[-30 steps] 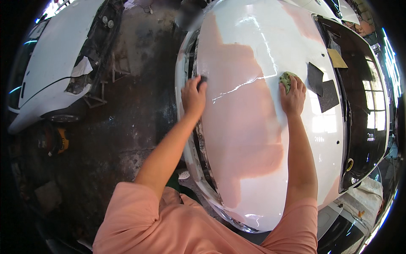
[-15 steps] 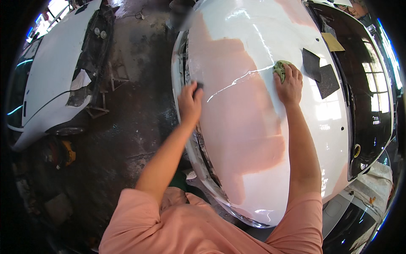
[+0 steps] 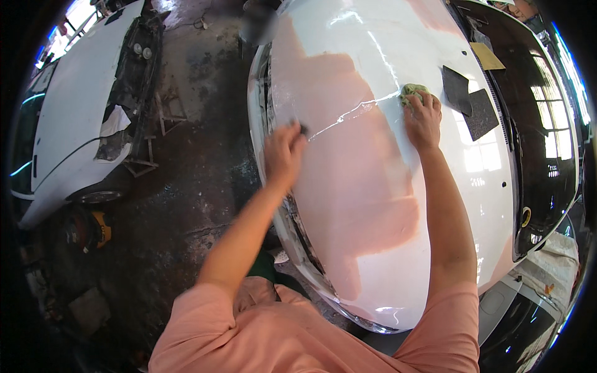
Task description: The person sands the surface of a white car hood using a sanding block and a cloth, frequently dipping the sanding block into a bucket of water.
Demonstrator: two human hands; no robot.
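Two bare hands — one left hand, one right hand. One green cloth and one small dark block. Three flat sheets — two dark sheets, one tan sheet. One white hood, one yellow ring, two round lamps.

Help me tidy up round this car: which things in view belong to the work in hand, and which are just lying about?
In use:
green cloth, under the right hand
small dark object, blurred, at the left hand
pink-patched hood, beneath the cloth

Apparently lying about:
two dark sheets on the hood, perhaps spares
tan sheet by the windshield
yellow-black item on the floor
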